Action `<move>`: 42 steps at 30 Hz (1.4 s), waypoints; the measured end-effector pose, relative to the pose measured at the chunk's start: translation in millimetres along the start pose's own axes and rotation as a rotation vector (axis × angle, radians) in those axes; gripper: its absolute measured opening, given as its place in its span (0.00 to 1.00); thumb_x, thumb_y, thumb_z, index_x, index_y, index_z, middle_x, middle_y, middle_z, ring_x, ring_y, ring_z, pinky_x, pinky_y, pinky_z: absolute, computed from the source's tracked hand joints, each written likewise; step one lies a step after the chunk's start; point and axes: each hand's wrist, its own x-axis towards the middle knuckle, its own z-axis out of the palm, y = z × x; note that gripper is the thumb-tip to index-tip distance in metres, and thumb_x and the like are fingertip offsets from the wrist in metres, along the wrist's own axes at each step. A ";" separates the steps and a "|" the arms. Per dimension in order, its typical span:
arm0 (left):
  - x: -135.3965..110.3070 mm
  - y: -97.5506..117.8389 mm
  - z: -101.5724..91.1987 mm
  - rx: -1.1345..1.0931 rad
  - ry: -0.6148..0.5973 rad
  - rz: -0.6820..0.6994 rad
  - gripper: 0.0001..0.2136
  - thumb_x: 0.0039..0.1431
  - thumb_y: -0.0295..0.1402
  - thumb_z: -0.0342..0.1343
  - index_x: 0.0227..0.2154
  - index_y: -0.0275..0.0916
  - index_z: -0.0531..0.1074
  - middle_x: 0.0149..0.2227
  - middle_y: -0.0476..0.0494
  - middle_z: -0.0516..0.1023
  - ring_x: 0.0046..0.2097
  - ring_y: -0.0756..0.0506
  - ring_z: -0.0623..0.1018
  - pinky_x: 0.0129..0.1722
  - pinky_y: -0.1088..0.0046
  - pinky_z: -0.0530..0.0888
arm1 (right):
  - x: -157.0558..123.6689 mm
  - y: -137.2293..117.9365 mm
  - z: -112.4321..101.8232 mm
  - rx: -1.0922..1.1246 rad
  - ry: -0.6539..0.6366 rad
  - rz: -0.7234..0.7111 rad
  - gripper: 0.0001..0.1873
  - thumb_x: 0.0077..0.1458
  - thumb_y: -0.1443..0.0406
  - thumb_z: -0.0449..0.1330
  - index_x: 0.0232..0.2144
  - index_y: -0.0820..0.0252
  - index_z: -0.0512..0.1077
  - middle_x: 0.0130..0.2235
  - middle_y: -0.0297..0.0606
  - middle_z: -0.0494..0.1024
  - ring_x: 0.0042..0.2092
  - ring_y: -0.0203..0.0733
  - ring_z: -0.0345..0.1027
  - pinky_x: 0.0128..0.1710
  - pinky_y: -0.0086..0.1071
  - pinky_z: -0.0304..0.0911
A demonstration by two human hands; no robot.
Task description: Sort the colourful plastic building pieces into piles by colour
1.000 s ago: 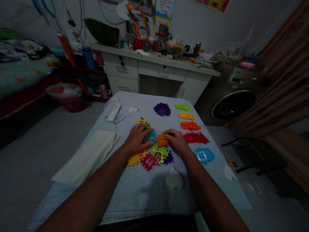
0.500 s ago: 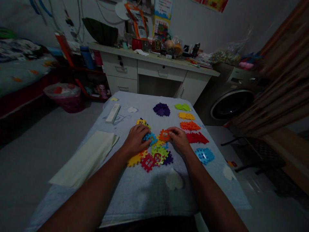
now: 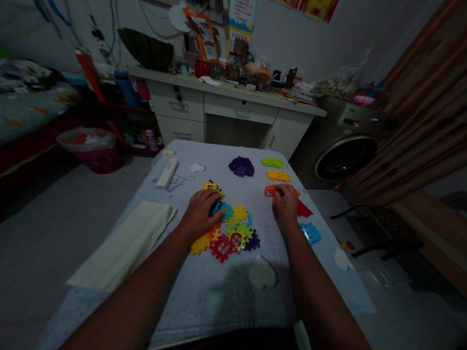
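Dim room. Left hand [image 3: 200, 214] curled over mixed tile pile [image 3: 233, 233] at mid-table [image 3: 219, 301], grip unclear. Right hand [image 3: 286, 204] pinching orange tile [image 3: 270, 189] near table's right edge. Beyond table: white desk [image 3: 241, 104], washing machine [image 3: 345, 155].

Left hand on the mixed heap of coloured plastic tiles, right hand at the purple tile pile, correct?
No: in the head view the right hand is at the orange pile of plastic tiles, not purple. The left hand is on the mixed heap.
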 end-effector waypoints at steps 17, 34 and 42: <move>0.2 -16.3 -4.6 -0.019 0.255 -0.274 0.17 0.61 0.45 0.50 0.44 0.40 0.74 0.49 0.39 0.75 0.54 0.37 0.72 0.56 0.53 0.66 | 2.3 12.1 3.2 -0.470 -0.272 0.035 0.20 0.57 0.70 0.51 0.46 0.60 0.78 0.56 0.47 0.72 0.56 0.55 0.58 0.56 0.47 0.52; 0.1 -22.7 -3.8 -0.216 0.233 -0.397 0.14 0.62 0.43 0.49 0.44 0.41 0.71 0.48 0.42 0.73 0.55 0.41 0.72 0.58 0.58 0.68 | -27.6 -38.6 21.6 0.032 -0.420 -0.202 0.12 0.58 0.64 0.56 0.42 0.57 0.77 0.49 0.44 0.76 0.53 0.49 0.63 0.57 0.46 0.55; -0.4 -19.0 -2.7 -0.249 0.223 -0.371 0.14 0.60 0.40 0.49 0.44 0.39 0.71 0.49 0.40 0.72 0.55 0.41 0.72 0.59 0.58 0.67 | -47.5 -66.2 37.1 0.095 -0.660 -0.287 0.25 0.57 0.57 0.62 0.56 0.58 0.69 0.56 0.45 0.73 0.57 0.52 0.59 0.58 0.47 0.53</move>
